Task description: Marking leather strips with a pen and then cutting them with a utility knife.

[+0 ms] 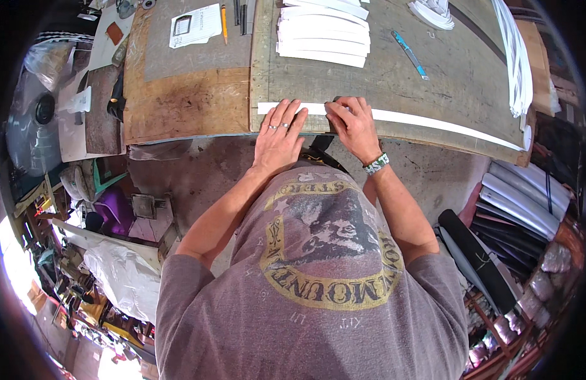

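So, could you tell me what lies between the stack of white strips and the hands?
In the head view, only bare grey board lies between the stack of white strips and both hands, left hand, right hand.

I wear a faded mauve T-shirt (318,297) with a round yellow-ringed graphic, two rings on my left hand (278,136), a green-and-white beaded bracelet (376,164).

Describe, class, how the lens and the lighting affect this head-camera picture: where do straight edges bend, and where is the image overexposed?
In the head view, the long white strip under the left hand and right hand curves downward toward the right rim along with the workbench edge, typical fisheye bending; the corners go black; the lower left blows out into bright glare; the centre stays sharp and evenly lit.
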The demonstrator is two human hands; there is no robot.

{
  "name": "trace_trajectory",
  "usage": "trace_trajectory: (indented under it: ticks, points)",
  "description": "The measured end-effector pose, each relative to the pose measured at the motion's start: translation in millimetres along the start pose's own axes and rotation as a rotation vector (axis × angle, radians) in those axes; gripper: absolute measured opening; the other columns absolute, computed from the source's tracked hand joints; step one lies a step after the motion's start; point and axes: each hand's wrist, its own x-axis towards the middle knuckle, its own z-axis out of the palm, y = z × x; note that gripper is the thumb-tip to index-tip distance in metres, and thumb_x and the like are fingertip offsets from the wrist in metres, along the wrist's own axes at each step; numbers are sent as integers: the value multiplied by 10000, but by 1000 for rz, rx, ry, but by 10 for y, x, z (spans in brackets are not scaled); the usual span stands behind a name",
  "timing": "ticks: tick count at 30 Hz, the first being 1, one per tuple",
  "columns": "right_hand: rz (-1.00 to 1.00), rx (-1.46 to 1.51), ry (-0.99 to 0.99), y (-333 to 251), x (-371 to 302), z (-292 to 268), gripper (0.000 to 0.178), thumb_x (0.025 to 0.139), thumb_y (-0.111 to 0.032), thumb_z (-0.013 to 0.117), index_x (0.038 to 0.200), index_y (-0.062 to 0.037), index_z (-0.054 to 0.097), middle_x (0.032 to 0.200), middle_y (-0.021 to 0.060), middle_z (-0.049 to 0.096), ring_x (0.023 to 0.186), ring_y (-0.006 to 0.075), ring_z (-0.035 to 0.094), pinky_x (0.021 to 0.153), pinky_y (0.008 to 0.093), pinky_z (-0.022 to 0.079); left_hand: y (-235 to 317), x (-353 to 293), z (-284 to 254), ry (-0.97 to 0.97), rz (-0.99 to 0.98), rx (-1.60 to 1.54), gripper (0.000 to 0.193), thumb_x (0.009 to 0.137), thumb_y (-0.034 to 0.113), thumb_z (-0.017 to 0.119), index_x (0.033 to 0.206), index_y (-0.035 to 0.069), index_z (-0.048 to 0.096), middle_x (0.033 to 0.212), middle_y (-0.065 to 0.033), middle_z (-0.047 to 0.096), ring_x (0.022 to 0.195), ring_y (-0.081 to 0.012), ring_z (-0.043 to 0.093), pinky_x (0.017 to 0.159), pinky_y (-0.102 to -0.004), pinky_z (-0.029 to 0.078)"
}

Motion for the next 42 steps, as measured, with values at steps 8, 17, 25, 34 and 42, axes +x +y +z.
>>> trace_trajectory:
  ticks: [8,17,25,34,42]
  points:
    - [99,-67,47,423,-325,-344,242,901,-122,806,1139,-135,760,1113,48,683,1018,301,604,869,446,495,-24,-22,-26,2,-5,48,744,881,188,793,1566,111,514,1673,-96,426,1573,-309,355,1292,-490,306]
    - [42,-24,1,328,-343,-320,271,910,-95,782,1177,-142,768,1134,40,681,1008,267,616,891,434,496,-33,-10,22,12,-10,76,746,877,161,787,1571,134,514,1670,-76,433,1570,-309,358,1290,-487,305]
    - [6,-122,-119,259,-335,-372,510,850,15,674,1318,-180,722,1194,94,635,1092,304,599,949,445,503,12,6,5,8,-17,92,764,884,181,803,1584,135,502,1678,-79,418,1581,-306,341,1292,-497,300]
    - [-8,-168,-216,234,-306,-390,554,866,-25,686,1402,-163,659,1204,105,602,1111,315,582,976,449,515,201,135,90,49,-19,55,732,852,237,860,1510,95,572,1611,-119,479,1521,-381,391,1236,-544,342]
    - [0,-161,-167,248,-294,-384,410,901,-106,682,1307,-146,725,1140,98,615,1097,297,591,931,431,515,450,453,293,-12,67,22,660,867,318,841,1456,113,624,1483,-65,559,1412,-322,463,1182,-509,375]
